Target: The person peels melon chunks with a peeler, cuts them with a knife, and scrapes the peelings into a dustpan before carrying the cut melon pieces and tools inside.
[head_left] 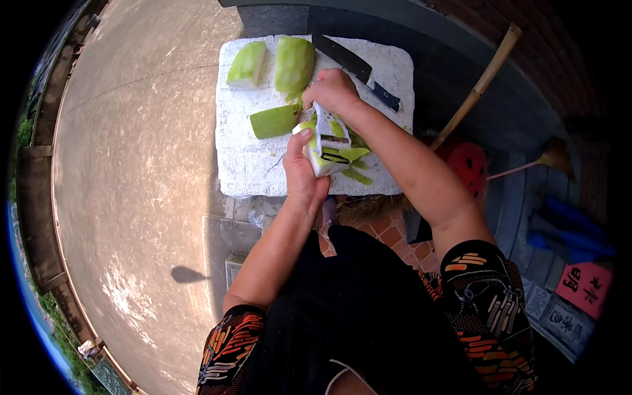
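Observation:
My left hand [304, 172] is closed around a piece of green melon or gourd [320, 166] with pale flesh, thumb on top. My right hand [334, 92] grips a white peeler [324, 125], whose head lies over that piece. Green peel strips [357, 176] hang and lie beside it. Left of the hands rests a darker green chunk [274, 122] with its skin on. Farther back sit two lighter, peeled-looking chunks, one wide [294, 64] and one wedge-shaped [247, 64]. A dark-bladed knife [342, 58] lies beyond my right hand, its handle pointing right.
Everything rests on a rough white block [237, 168]. A bamboo pole [477, 92] leans at the right, near a red perforated object [466, 168]. A blue cloth [569, 230] and a pink sign [582, 288] are farther right. Concrete ground [138, 164] stretches out at the left.

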{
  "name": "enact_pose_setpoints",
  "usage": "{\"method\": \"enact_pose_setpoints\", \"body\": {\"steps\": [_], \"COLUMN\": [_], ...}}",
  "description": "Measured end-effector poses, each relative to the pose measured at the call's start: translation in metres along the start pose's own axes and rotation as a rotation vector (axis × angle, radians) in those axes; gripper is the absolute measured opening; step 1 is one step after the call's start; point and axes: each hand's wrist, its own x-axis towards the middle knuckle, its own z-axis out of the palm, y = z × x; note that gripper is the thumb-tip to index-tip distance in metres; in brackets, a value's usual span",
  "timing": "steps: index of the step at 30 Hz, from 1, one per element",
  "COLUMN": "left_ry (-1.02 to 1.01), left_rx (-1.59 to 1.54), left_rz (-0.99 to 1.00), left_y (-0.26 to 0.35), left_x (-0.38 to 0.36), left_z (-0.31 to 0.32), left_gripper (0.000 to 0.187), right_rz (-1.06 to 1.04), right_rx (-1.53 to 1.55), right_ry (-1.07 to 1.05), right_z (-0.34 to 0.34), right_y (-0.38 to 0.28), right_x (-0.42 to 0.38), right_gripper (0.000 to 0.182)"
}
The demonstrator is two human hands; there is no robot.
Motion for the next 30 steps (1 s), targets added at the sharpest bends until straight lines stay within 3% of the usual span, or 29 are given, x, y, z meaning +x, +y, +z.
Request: {"method": "enact_pose_setpoints", "body": {"steps": [3, 10, 13, 16, 19, 22, 24, 26, 30], "left_ry": [-0.077, -0.211, -0.327, -0.303, -0.287, -0.336, -0.356, -0.341, -0.345], "left_rx": [-0.028, -0.04, 0.035, 0.056, -0.034, -0.012, -0.001, 0.06, 0.164], "left_rz": [-0.072, -0.188, -0.149, -0.181, -0.224, -0.236, -0.24, -0.201, -0.141], "left_y": [0.003, 0.0, 0.003, 0.002, 0.008, 0.014, 0.013, 0.012, 0.02], "left_x": [-0.011, 0.001, -0.015, -0.015, -0.003, 0.001, 0.002, -0.003, -0.019], "left_z": [0.006, -0.005, -0.001, 0.0, 0.0, -0.008, -0.011, -0.004, -0.001], "left_gripper": [0.054, 0.057, 0.058, 0.06, 0.069, 0.07, 0.065, 0.065, 0.073], "right_rz": [0.036, 0.082, 0.104, -0.046, -0.026, -0.042, -0.064, -0.135, -0.013], "right_rx": [-0.043, -0.167, -0.165, -0.185, -0.053, 0.079, 0.06, 0.0, -0.063], "right_ry": [-0.061, 0.051, 0.171, 0.49, 0.5, 0.353, 0.25, 0.28, 0.221], "right_z": [-0.006, -0.024, -0.037, -0.036, -0.049, -0.052, -0.041, -0.021, -0.022], "right_y": [-0.002, -0.005, 0.001, 0.007, -0.002, -0.015, -0.025, -0.027, -0.014], "right_x": [0.009, 0.037, 0.055, 0.059, 0.063, 0.05, 0.032, 0.024, 0.036], "right_gripper": [0.038, 0.042, 0.047, 0.034, 0.035, 0.036, 0.036, 0.034, 0.035]}}
